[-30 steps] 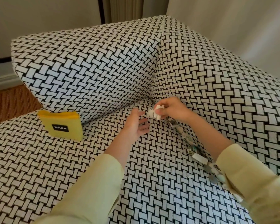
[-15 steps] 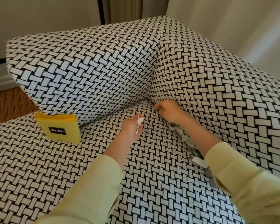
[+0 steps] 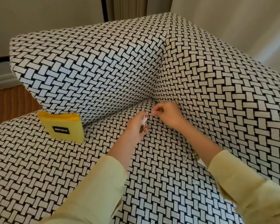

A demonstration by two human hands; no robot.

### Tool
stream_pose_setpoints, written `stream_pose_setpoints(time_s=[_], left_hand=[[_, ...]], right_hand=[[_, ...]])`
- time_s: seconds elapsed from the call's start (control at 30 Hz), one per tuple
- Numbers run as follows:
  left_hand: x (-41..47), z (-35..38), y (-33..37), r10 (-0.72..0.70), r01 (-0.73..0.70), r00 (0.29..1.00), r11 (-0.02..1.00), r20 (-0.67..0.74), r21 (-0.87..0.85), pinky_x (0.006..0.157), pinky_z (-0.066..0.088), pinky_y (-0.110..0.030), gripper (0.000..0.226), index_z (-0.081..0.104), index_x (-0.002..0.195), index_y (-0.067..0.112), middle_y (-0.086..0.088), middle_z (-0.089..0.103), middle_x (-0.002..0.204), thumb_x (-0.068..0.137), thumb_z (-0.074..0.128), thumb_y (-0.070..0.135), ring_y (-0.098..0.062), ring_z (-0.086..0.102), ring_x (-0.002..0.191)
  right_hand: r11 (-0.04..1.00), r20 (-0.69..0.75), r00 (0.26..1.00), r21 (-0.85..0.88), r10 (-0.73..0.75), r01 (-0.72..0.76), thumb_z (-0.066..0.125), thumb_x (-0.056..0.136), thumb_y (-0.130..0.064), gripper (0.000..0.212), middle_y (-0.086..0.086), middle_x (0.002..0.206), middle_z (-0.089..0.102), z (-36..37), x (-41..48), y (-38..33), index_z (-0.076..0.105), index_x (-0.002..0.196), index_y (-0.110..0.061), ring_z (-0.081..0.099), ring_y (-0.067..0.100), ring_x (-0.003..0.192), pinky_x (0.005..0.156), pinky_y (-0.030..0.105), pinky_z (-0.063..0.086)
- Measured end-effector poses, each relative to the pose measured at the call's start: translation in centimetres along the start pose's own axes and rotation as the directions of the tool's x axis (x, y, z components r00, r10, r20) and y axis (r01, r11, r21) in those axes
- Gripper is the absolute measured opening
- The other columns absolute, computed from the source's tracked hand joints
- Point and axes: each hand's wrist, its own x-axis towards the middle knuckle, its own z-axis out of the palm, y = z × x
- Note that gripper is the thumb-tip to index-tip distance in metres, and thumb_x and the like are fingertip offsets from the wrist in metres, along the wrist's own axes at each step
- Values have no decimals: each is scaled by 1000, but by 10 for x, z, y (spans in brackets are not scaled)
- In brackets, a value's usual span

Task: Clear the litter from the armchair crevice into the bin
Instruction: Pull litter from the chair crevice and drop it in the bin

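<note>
Nearest, beside the right forearm, leftover litter (image 3: 195, 155) sits wedged between seat and armrest. Further in, the 2 hands are close but apart: the left hand (image 3: 136, 125) pinches white and brown paper scraps (image 3: 143, 121). The right hand (image 3: 167, 113) curls at the armchair crevice (image 3: 152, 102); whether it grips anything I cannot tell. No bin shows, so loosely pinched scraps could drop near the yellow pouch (image 3: 63, 126).

Pale yellow long sleeves on both arms: the left sleeve (image 3: 95, 191) is soft and loose, the right sleeve (image 3: 249, 191) creased above its cuff. Beyond the cuffs, left grip (image 3: 137, 125) and right grip (image 3: 166, 113) are bare.
</note>
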Motion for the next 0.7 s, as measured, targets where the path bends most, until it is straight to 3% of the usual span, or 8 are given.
stream_pose_setpoints(time_s=[0.07,0.17,0.23,0.3,0.4,0.47,0.57,0.7], left_hand=[[-2,5,1,-16,17,999,999,37,-34,39,37,-17,23,54,84,10,-2,49,75,92,49,32,-8,42,57],[-6,17,-3,-5,3,995,1000,98,24,35,35,-16,25,57,87,16,-1,50,72,94,46,37,-8,40,56],[-7,21,-5,33,-42,997,993,76,112,30,27,-14,27,57,84,16,0,44,64,97,42,34,-6,33,45],[-6,19,-5,58,-62,998,985,26,160,29,21,-13,32,55,76,10,1,39,58,97,43,32,-5,29,35],[-7,17,-6,27,-29,1000,994,16,106,28,18,-12,29,51,75,11,1,37,58,97,46,29,-4,27,33],[-12,19,-11,-6,0,999,994,53,106,28,18,-12,35,47,66,12,3,36,49,96,46,31,-4,26,28],[-17,23,-15,-12,0,995,993,99,119,28,17,-13,43,40,59,13,6,35,36,96,44,34,-4,24,23],[-16,20,-16,-2,-10,996,992,93,127,27,17,-12,42,40,60,13,3,34,46,96,43,36,-4,24,23]], right_hand=[[988,96,989,114,-112,101,68,81,-20,12,-7,81,56,-4,-14,-12,72,89,-13,49,7,78,82,25,38],[986,225,960,48,-166,159,65,83,-13,11,-9,72,51,-15,-24,-20,73,89,-7,48,9,76,91,31,38],[993,349,930,76,-111,90,59,87,-8,17,-10,73,55,-39,-22,-22,71,99,-9,49,6,68,77,23,47],[998,371,928,68,-38,14,53,90,-3,26,-12,86,61,-63,-17,-18,67,109,-15,54,1,71,67,10,47],[970,363,932,-229,10,79,52,89,2,35,-7,120,58,-65,-7,-7,65,114,-19,54,10,112,97,22,41],[861,429,902,-478,57,173,51,87,3,42,4,131,55,-48,-7,2,58,124,-15,49,20,122,104,30,40],[701,466,876,-666,125,254,66,79,-8,45,6,112,56,-32,-14,15,55,122,-7,56,22,102,89,31,51],[609,451,886,-734,106,301,56,84,-7,29,9,107,51,-22,-24,18,53,113,-4,52,20,85,69,26,48]])
